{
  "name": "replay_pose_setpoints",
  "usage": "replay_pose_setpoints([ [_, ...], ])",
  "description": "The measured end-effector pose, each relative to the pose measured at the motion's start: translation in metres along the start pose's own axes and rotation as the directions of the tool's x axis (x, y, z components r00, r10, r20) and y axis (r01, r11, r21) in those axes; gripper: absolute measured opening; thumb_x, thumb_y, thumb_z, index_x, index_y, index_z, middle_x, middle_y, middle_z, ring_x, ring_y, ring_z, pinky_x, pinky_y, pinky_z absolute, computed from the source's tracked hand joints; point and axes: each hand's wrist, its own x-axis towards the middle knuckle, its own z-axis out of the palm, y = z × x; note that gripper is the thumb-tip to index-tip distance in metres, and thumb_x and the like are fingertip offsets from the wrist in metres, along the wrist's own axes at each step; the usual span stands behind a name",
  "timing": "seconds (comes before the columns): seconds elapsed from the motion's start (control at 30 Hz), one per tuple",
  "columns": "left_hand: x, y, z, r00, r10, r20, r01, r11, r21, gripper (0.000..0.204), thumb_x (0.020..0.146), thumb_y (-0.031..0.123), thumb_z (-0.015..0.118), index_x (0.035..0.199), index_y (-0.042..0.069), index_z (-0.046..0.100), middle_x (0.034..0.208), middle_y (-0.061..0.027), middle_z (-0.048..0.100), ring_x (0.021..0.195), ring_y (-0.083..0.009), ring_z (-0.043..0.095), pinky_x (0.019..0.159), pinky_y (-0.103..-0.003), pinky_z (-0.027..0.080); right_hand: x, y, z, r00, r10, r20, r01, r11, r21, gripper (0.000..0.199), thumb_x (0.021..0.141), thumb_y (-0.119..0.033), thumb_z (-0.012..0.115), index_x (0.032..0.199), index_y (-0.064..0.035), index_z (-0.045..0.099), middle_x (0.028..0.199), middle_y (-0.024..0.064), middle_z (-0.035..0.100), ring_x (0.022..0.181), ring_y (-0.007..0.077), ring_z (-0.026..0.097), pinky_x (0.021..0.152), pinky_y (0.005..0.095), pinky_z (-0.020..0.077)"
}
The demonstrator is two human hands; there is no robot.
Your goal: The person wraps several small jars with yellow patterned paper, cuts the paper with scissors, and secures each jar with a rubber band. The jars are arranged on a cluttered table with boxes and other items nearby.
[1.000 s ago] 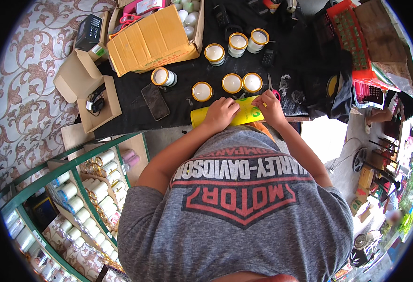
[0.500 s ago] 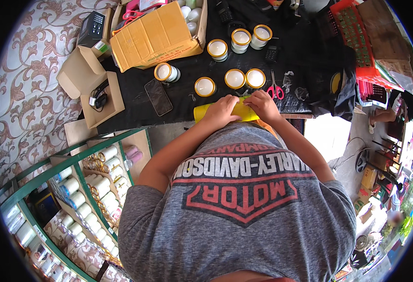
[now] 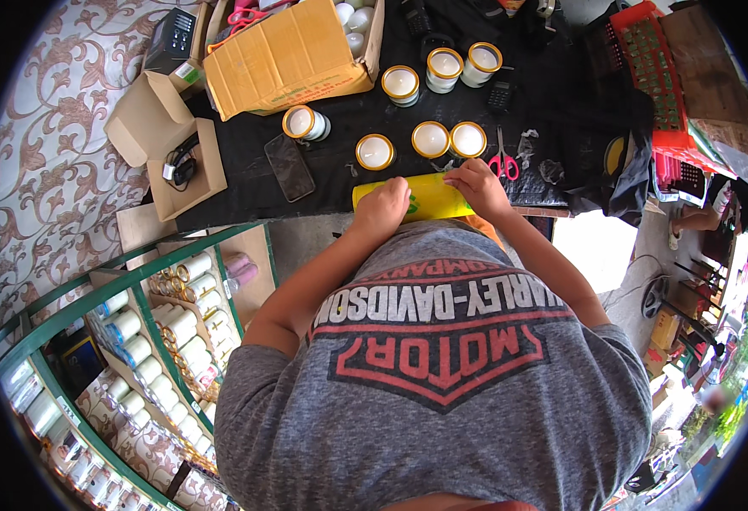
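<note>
Currently, both hands are on a glossy yellow roll

Over the remote head feed, I find the glossy yellow roll lying crosswise at the near edge of the black-covered table, just in front of the wearer's body. The left hand rests on its left part with the fingers curled; I cannot tell how firmly it grips. The right hand has thumb and fingertips pinched at the roll's far edge, toward its right end.

I see a green printed mark on the roll, partly covered by the left hand. The grey cotton T-shirt carries large white and red lettering, upside down to me, with a red-bordered emblem. Coloured print runs along the brown cardboard box, and a small white tag with dark marks sits on the green-edged shelf.

Beyond the roll stand seven white candles in gold-rimmed glass jars. The pink-handled metal scissors lie near the right hand, and a flat black phone lies left of the roll.
</note>
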Motion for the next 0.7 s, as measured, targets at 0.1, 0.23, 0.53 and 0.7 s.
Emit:
replay_pose_setpoints([
  [0.1, 0.004, -0.008, 0.01, 0.996, 0.056, -0.063, -0.057, 0.998, -0.019, 0.021, 0.085, 0.02, 0.066, 0.091, 0.006, 0.052, 0.078, -0.0078, 0.059, 0.069, -0.0269, 0.061, 0.059, -0.039, 0.049, -0.002, 0.0, -0.003, 1.0, 0.013, -0.001, -0.013, 1.0, -0.023, 0.01, 0.08, -0.015, 0.071, 0.086, -0.0077, 0.069, 0.079, 0.0064, 0.057, 0.082, 0.0254, 0.058, 0.07, 0.0365, 0.0492],
  [0.23, 0.005, -0.013, 0.004, 0.971, 0.239, -0.009, -0.238, 0.97, 0.045, 0.033, 0.081, 0.032, 0.068, 0.097, 0.007, 0.054, 0.078, -0.0067, 0.056, 0.069, -0.0259, 0.06, 0.058, -0.038, 0.049, -0.005, 0.004, -0.005, 0.999, 0.034, -0.008, -0.034, 0.999, -0.005, 0.013, 0.08, -0.018, 0.072, 0.085, -0.0072, 0.068, 0.078, 0.0065, 0.057, 0.081, 0.025, 0.058, 0.07, 0.0364, 0.0489],
  [0.53, -0.011, -0.033, -0.031, 0.987, 0.13, 0.09, -0.129, 0.991, -0.018, 0.023, 0.08, 0.028, 0.07, 0.088, 0.009, 0.06, 0.082, -0.0044, 0.058, 0.079, -0.025, 0.06, 0.066, -0.037, 0.049, -0.004, 0.006, -0.005, 1.0, 0.023, 0.01, -0.023, 1.0, -0.021, 0.014, 0.08, -0.019, 0.071, 0.084, -0.0066, 0.068, 0.077, 0.0066, 0.058, 0.079, 0.0244, 0.058, 0.068, 0.0363, 0.0494],
  [0.7, -0.022, -0.026, -0.035, 0.987, 0.136, 0.088, -0.14, 0.989, 0.047, 0.018, 0.086, 0.022, 0.064, 0.09, 0.007, 0.056, 0.085, -0.0078, 0.06, 0.082, -0.0288, 0.06, 0.069, -0.04, 0.049, -0.003, 0.007, -0.003, 1.0, 0.008, -0.017, -0.008, 1.0, -0.005, 0.014, 0.08, -0.019, 0.071, 0.084, -0.0065, 0.068, 0.076, 0.0068, 0.057, 0.078, 0.0249, 0.058, 0.067, 0.0367, 0.0492],
])
